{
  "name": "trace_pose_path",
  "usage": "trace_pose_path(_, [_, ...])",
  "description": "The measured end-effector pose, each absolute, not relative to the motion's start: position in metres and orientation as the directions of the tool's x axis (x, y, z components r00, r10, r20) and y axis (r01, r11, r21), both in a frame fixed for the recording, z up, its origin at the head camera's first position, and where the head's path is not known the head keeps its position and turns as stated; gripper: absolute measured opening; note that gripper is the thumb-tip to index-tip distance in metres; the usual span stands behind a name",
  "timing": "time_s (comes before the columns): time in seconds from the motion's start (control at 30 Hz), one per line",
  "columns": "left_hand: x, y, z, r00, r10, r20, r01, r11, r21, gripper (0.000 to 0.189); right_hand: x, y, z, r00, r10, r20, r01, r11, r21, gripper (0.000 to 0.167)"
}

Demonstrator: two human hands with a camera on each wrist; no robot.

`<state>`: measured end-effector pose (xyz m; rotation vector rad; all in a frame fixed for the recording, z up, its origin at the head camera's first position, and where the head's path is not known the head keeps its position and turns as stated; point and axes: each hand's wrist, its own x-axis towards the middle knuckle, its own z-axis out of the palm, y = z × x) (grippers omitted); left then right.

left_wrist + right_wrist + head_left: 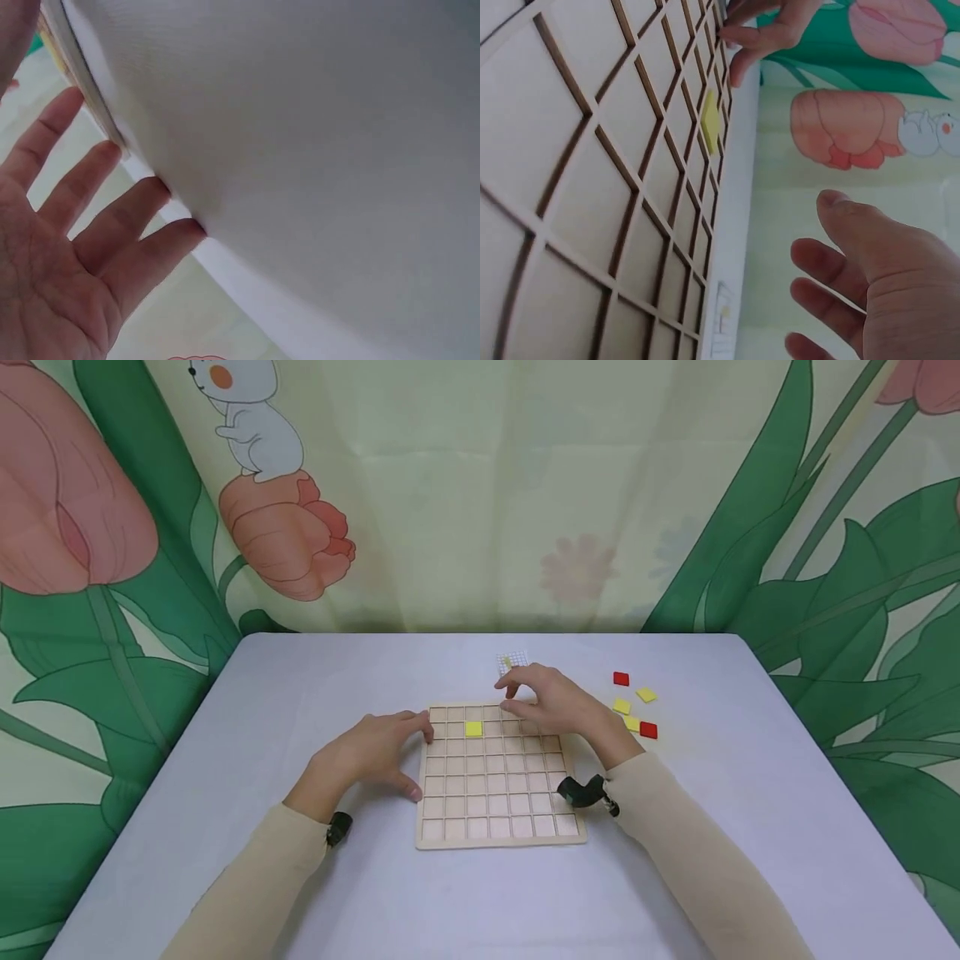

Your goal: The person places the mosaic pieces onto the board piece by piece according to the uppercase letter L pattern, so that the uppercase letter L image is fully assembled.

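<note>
A wooden grid board [498,783] lies at the centre of the frame on a white worktop [480,902], with one yellow tile [473,728] in a cell towards its upper left. At the board's left edge, the left hand [371,745] rests with its grip spread, thumb lower and fingers higher, touching the rim. The right hand [546,697] hangs over the board's upper right part; its grip is apart, thumb separated from the bent fingers, with nothing visible between them. Just beyond its fingertips, at upper centre, lies a small gridded card [512,659], partly hidden by the hand. To the right of that hand lie five loose tiles: a red one [621,678] on top, three yellow ones [646,694] below it, and another red one [648,730] lowest, just beside the lowest yellow. A tulip-printed curtain [465,502] fills the upper frame.
</note>
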<state>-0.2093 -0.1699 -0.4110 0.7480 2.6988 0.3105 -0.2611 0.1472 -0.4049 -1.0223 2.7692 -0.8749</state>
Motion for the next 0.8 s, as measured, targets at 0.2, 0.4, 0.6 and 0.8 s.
trace_pose_path(0.2, [-0.208, -0.173, -0.413, -0.818, 0.518, -0.251, 0.446, 0.846, 0.292, 0.075, -0.262, 0.166, -0.393, -0.78, -0.609, 0.144, -0.588, 0.634, -0.503, 0.032])
trace_pose_path(0.4, [-0.209, -0.171, -0.411, -0.815, 0.524, -0.249, 0.455, 0.844, 0.285, 0.075, -0.26, 0.183, -0.391, -0.759, -0.611, 0.224, -0.632, 0.611, -0.476, 0.029])
trace_pose_path(0.6, [-0.208, -0.171, -0.409, -0.818, 0.519, -0.247, 0.45, 0.846, 0.286, 0.075, -0.258, 0.193, -0.388, -0.731, -0.614, 0.297, -0.676, 0.595, -0.434, 0.027])
trace_pose_path(0.8, [-0.208, -0.173, -0.409, -0.818, 0.518, -0.248, 0.446, 0.846, 0.293, 0.074, -0.257, 0.203, -0.389, -0.711, -0.605, 0.359, -0.703, 0.588, -0.401, 0.022])
